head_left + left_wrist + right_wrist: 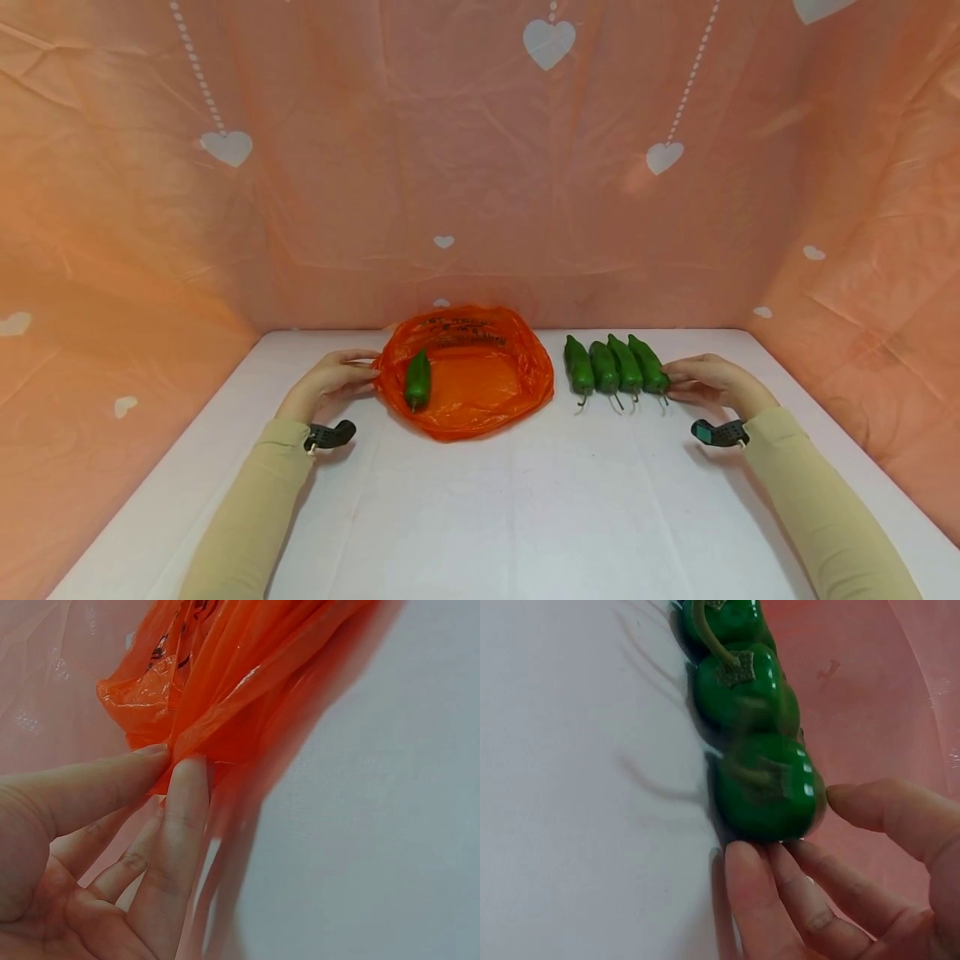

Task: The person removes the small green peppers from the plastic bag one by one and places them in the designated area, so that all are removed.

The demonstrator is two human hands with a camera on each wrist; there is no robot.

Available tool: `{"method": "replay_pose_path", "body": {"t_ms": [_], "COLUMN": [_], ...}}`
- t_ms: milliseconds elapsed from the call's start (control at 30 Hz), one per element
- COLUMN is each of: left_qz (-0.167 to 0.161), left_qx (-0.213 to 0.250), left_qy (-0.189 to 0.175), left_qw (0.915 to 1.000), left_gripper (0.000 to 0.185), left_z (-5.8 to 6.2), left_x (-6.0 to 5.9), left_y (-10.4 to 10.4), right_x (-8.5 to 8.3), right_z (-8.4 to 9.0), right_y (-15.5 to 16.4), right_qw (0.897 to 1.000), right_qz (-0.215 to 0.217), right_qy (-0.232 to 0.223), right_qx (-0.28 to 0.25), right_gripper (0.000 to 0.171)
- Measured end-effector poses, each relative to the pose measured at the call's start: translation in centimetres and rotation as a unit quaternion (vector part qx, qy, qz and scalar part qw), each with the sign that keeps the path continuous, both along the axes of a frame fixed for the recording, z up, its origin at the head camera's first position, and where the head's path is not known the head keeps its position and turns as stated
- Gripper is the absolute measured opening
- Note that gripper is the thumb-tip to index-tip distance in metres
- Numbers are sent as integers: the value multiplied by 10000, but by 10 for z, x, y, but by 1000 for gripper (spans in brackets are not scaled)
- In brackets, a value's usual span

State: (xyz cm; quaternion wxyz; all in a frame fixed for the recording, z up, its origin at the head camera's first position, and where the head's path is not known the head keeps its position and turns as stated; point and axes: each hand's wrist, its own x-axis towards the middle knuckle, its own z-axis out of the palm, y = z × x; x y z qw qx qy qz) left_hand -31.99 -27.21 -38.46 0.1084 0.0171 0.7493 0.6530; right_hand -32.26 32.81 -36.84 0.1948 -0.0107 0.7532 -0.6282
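Observation:
An orange plastic bag (480, 417) lies spread with its mouth open on the white table, dark lettering on its inner back wall. One green pepper (417, 382) rests inside it, toward the left. At the bag's left rim, my left hand (341, 377) pinches the plastic between thumb and fingers. Right of the bag, several green peppers lie side by side in a row, stems toward me. My right hand (708, 379) holds the rightmost pepper (769, 791), its thumb on one side and fingertips against another.
A white table (510, 517) stretches in front of the bag and peppers. Orange sheeting with white hearts (517, 192) closes off the back and both sides. A dark wrist device (330, 435) is strapped on the left wrist, another (720, 433) on the right.

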Motion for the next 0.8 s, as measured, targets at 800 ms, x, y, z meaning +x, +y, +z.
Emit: {"method": "replay_pose_path", "body": {"t_ms": [800], "left_qz": [-212], "left_qx": [29], "left_qy": [66], "left_qw": [9997], "left_gripper": [50], "left_z": [0], "left_x": [-3], "left_y": [0], "right_x": [-6], "right_z": [18], "right_y": [-5], "right_qw": [9898], "right_qz": [137], "right_qy": [765], "right_qx": [1196], "right_gripper": [68]}}
